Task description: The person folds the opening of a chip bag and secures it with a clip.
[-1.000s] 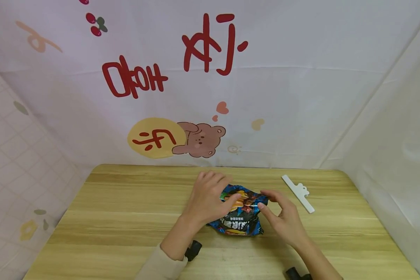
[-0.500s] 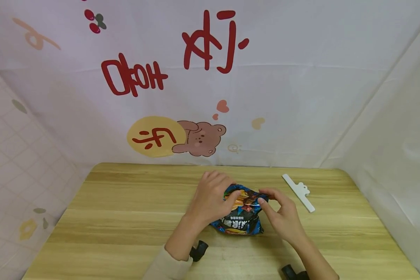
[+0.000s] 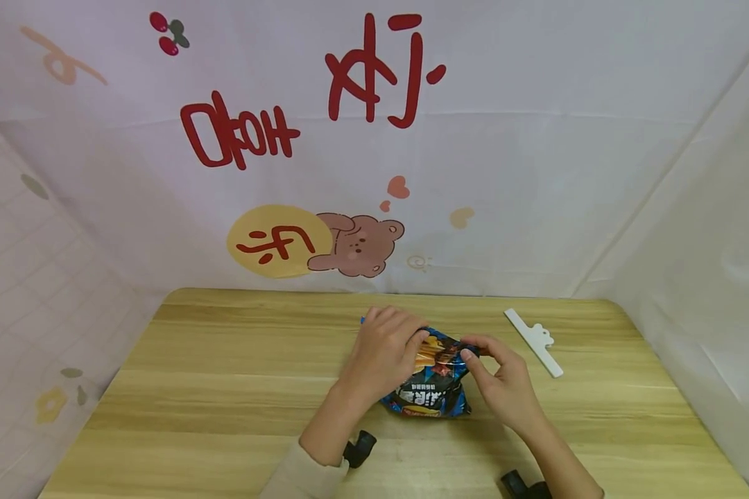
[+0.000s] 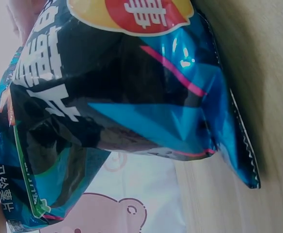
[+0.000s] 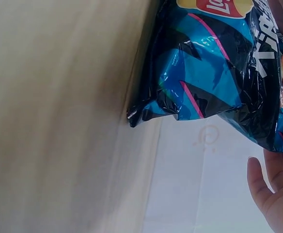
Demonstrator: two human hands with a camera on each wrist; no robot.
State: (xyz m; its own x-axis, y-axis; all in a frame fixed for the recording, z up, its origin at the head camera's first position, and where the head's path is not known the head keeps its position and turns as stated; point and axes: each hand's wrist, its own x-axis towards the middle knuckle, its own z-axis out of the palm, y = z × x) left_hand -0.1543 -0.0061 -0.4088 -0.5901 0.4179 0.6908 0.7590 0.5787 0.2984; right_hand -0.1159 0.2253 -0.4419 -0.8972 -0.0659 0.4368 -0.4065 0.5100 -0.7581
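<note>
A blue and black bag of potato chips stands on the table between both hands, its printed front toward me. My left hand lies over the bag's upper left part, fingers behind and thumb in front near the top edge. At the upper right corner, my right hand pinches the bag between thumb and fingers. In the left wrist view the upper part of the bag bends away from the bulging lower part. From the right wrist, the right hand shows at the bag's edge.
A long white clip lies on the wooden table to the right of the bag. Behind stands a white printed cloth wall. Black camera mounts sit at the wrists, low over the table.
My left hand has slid right along the bag's top, covering more of its front. A small blue tip of the bag now shows left of that hand. The right hand has hardly moved.
</note>
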